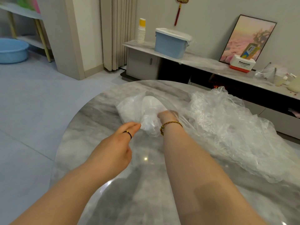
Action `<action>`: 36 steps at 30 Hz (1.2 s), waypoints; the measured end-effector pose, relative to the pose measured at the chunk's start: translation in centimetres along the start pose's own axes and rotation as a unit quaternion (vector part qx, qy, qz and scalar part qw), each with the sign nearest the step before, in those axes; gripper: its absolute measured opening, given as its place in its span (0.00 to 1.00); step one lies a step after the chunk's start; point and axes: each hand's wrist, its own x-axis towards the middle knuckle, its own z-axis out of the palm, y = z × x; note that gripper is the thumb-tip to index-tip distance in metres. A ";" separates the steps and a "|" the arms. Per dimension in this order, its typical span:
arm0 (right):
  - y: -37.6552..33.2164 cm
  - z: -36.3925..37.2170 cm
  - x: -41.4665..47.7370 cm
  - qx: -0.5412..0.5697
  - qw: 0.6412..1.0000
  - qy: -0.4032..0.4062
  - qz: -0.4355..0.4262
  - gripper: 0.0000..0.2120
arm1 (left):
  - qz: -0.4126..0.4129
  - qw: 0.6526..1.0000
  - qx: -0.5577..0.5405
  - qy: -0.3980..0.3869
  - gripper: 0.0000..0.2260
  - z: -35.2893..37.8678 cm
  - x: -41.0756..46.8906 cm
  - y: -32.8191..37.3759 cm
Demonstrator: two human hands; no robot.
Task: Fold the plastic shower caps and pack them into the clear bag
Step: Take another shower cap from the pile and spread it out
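Toward far edge of round table (146, 176), clear bag (128, 108), L hand (116, 143) pinching its near rim, R hand (168, 116) wrist-deep inside by white folded cap (152, 103), fingers hidden so grip unclear, loose caps (227, 127) heaped along right edge.

Bare tabletop (84, 127) lies open near and left. A crumpled shower cap heap (227, 127) blocks the right side, and the clear bag (129, 108) fills the far middle.

Round grey marble surface (100, 143): clear bag (128, 109) lies toward far edge, crumpled shower caps (227, 130) heaped on right.
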 end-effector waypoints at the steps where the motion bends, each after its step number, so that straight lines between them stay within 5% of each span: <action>1: -0.1 0.0 0.0 0.020 1.000 -0.010 -0.003 0.14 | -0.002 1.000 0.000 -0.001 0.29 0.0 0.1 -0.1; 4: 0.3 0.9 0.1 0.159 0.986 0.034 -0.022 0.06 | -0.011 1.000 0.004 -0.014 0.28 0.1 0.3 -0.3; 6: 0.6 1.9 -0.5 0.232 0.969 0.061 -0.053 0.22 | -0.019 1.000 0.001 -0.019 0.27 0.2 0.5 -0.5; 9: 1.4 3.5 0.1 0.012 0.978 0.121 -0.169 0.14 | -0.027 0.999 -0.002 -0.019 0.27 0.2 0.5 -0.6; 11: 1.7 3.7 0.3 -0.200 0.920 0.173 -0.291 0.06 | -0.028 0.999 -0.012 -0.022 0.29 0.1 0.5 -0.6; 13: 1.8 3.4 0.6 -0.289 0.872 0.184 -0.349 0.24 | -0.028 0.999 -0.014 -0.024 0.29 0.0 0.4 -0.6; 17: 1.9 2.6 1.8 -0.392 0.867 0.053 -0.304 0.07 | -0.031 0.999 -0.011 -0.027 0.29 0.2 0.6 -0.8; 19: 2.1 3.0 2.8 -0.420 0.861 0.034 -0.284 0.12 | -0.033 0.999 -0.014 -0.024 0.29 0.3 0.8 -1.0; 23: 2.6 3.9 3.9 -0.413 0.879 0.051 -0.235 0.17 | -0.048 0.999 -0.008 -0.022 0.29 0.6 1.0 -1.4; 29: 2.9 2.5 1.7 -0.460 0.857 0.042 -0.230 0.31 | -0.072 0.997 -0.001 -0.011 0.29 1.3 1.4 -1.7; 36: 3.4 2.2 0.4 -0.467 0.827 0.123 -0.288 0.21 | -0.061 0.998 -0.005 -0.010 0.29 1.7 1.3 -1.9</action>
